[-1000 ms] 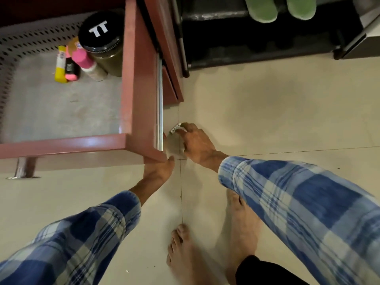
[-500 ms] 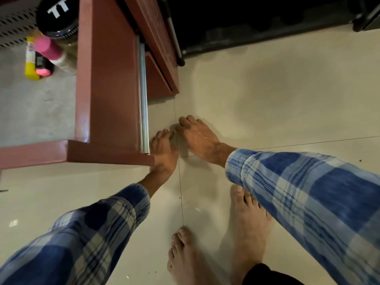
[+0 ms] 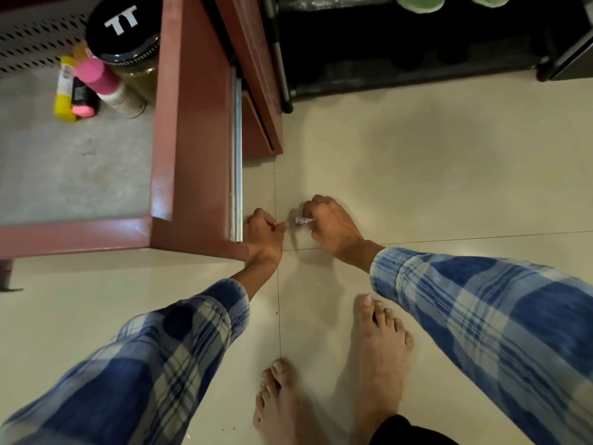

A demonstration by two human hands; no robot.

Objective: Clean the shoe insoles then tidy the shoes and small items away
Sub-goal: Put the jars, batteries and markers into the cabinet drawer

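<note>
While the person bends low, the right hand is curled narrow and pinches a small white tube just above the floor. The left hand is close beside it, with fingers also curled. A tiny red speck shows between them, but I cannot tell if it holds something. The tube lies almost level, its long axis across the view, and its free end points to the left hand, nearly touching it. Only a short part is out of the fingers, so I think it could slip from such a small grip and roll under the open red drawer, whose corner is over the left wrist. The wrist may also knock this corner when it lifts. Inside the drawer stand a black-lidded jar and a pink-capped bottle.
</note>
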